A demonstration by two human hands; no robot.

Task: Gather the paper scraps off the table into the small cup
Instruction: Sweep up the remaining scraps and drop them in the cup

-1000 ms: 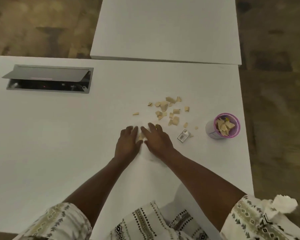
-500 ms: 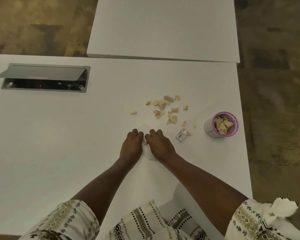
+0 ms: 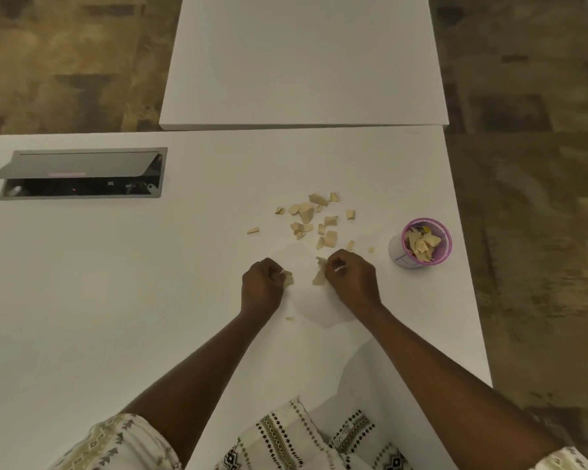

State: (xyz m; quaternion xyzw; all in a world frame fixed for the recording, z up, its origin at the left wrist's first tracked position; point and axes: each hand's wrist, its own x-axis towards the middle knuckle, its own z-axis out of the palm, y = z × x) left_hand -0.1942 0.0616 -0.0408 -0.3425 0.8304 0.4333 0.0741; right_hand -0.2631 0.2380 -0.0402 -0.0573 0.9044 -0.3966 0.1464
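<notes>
Partly done. Cup point(image 3: 425, 244) at the right of the bench point(image 3: 116, 300), upright, already well filled with tan scraps. Still left: a loose scatter of scraps point(image 3: 311, 218) beyond the hands, plus one crumb point(image 3: 289, 318) near the left wrist. Left hand point(image 3: 262, 286) clenched on a scrap; right hand point(image 3: 352, 279) clenched on another, near the cup but not over it.

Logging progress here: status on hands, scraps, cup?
Left hand, right hand each shut on scraps. Loose scraps remain on table. Cup part-filled. Path unobstructed.
</notes>
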